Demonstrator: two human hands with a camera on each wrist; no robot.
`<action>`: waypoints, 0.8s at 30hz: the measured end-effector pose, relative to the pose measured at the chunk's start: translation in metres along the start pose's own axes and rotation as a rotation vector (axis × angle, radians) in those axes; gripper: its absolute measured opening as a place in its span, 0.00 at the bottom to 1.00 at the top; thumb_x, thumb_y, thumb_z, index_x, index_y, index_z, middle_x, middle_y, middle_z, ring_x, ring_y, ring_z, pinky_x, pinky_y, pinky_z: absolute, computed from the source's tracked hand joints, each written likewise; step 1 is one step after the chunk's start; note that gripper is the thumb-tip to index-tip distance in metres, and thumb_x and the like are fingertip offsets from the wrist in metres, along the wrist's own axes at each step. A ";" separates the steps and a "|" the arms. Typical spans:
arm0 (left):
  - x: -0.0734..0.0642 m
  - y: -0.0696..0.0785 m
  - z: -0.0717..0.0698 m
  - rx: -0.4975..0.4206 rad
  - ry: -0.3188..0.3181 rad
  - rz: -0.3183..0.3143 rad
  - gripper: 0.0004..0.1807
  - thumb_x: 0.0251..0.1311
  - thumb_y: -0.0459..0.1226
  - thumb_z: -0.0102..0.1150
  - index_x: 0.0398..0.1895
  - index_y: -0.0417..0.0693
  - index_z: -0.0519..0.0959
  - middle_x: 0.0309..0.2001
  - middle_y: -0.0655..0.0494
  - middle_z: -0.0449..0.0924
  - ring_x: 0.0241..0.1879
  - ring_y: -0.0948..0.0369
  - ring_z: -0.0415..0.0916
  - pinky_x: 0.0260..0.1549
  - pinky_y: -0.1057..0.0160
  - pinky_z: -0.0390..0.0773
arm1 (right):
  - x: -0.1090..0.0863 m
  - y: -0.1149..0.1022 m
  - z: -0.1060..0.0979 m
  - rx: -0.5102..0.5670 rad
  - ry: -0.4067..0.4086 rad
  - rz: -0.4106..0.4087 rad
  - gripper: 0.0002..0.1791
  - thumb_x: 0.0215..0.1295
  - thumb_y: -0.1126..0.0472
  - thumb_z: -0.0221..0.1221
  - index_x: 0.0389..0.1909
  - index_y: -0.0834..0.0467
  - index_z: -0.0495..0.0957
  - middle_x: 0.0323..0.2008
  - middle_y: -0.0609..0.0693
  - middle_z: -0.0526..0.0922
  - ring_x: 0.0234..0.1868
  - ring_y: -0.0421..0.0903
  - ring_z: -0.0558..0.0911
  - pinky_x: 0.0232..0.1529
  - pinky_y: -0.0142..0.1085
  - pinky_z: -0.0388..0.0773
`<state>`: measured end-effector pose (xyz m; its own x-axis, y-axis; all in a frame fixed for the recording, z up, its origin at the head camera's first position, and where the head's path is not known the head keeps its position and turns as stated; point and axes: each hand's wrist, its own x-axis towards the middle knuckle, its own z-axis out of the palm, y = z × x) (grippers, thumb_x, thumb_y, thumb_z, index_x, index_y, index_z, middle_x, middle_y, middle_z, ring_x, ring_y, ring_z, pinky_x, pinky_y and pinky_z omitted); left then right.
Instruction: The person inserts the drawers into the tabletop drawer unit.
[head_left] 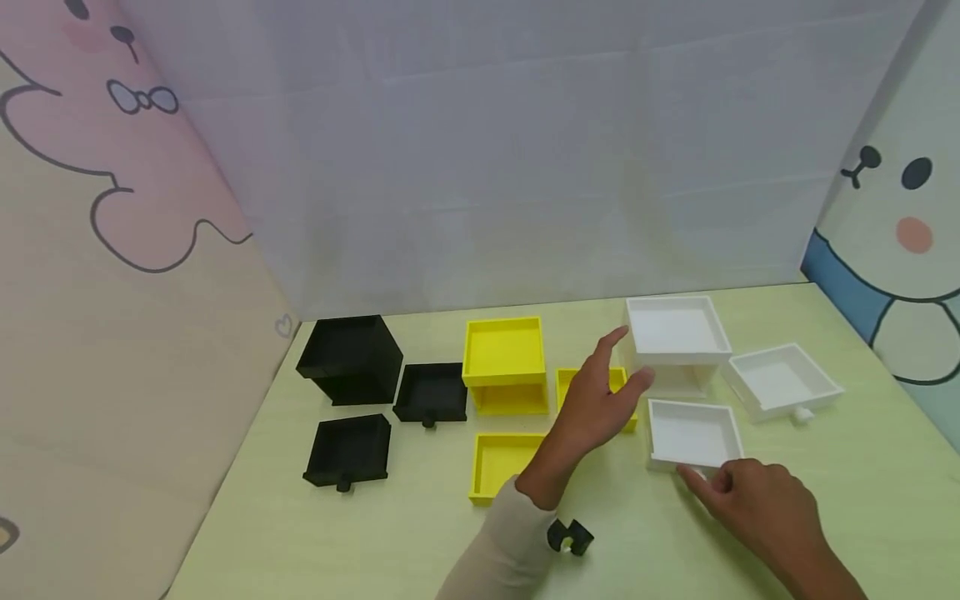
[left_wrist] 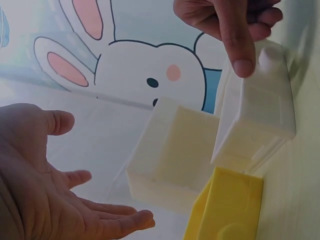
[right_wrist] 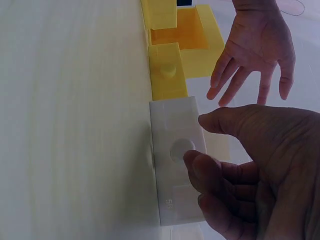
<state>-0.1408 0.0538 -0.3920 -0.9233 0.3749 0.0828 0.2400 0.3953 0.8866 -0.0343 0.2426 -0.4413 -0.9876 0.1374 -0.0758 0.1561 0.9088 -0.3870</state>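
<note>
My right hand [head_left: 768, 504] is at the front of a white drawer [head_left: 693, 433]. In the right wrist view its loosely bent fingertips overlap the edge of the round knob [right_wrist: 182, 149], while the thumb stands apart near the drawer's top edge. Beyond that drawer stands the white cabinet [head_left: 678, 329], its front open below the top. To the left of the cabinet my left hand [head_left: 596, 404] hovers with spread fingers, holding nothing. It partly covers a yellow drawer [head_left: 627, 383] in the head view.
A second white drawer [head_left: 787, 379] lies right of the white cabinet. Further left are a yellow cabinet [head_left: 504, 350] with another yellow drawer [head_left: 495, 467] before it, then a black cabinet [head_left: 352, 358] with two black drawers, one [head_left: 431, 392] beside it and one [head_left: 348, 450] in front.
</note>
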 end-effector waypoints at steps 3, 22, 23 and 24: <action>0.006 0.002 0.008 -0.080 -0.004 -0.109 0.33 0.62 0.58 0.47 0.70 0.76 0.50 0.66 0.61 0.61 0.62 0.56 0.63 0.55 0.45 0.67 | 0.001 0.001 -0.001 -0.010 -0.059 0.022 0.31 0.54 0.29 0.54 0.15 0.53 0.77 0.12 0.45 0.69 0.16 0.44 0.69 0.14 0.39 0.62; 0.040 -0.010 0.053 -0.244 0.145 -0.148 0.26 0.67 0.56 0.40 0.67 0.83 0.53 0.68 0.73 0.55 0.67 0.58 0.57 0.60 0.44 0.61 | -0.004 0.000 0.014 0.011 0.020 -0.024 0.17 0.57 0.40 0.60 0.17 0.45 0.77 0.09 0.45 0.68 0.14 0.44 0.66 0.11 0.39 0.59; 0.042 -0.010 0.053 -0.246 0.149 -0.147 0.25 0.67 0.56 0.40 0.67 0.83 0.54 0.68 0.73 0.56 0.66 0.58 0.57 0.60 0.44 0.61 | -0.003 0.001 0.014 0.011 0.022 -0.022 0.16 0.57 0.40 0.60 0.18 0.46 0.79 0.10 0.46 0.69 0.14 0.44 0.67 0.11 0.39 0.59; 0.043 -0.010 0.053 -0.245 0.154 -0.146 0.25 0.67 0.55 0.40 0.67 0.83 0.54 0.67 0.73 0.56 0.66 0.59 0.58 0.60 0.45 0.61 | -0.002 0.001 0.013 0.012 0.025 -0.022 0.16 0.58 0.40 0.59 0.20 0.47 0.80 0.11 0.46 0.71 0.14 0.44 0.67 0.11 0.40 0.59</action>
<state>-0.1667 0.1104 -0.4216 -0.9817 0.1907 -0.0018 0.0399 0.2147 0.9759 -0.0317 0.2383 -0.4537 -0.9909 0.1270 -0.0444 0.1342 0.9068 -0.3996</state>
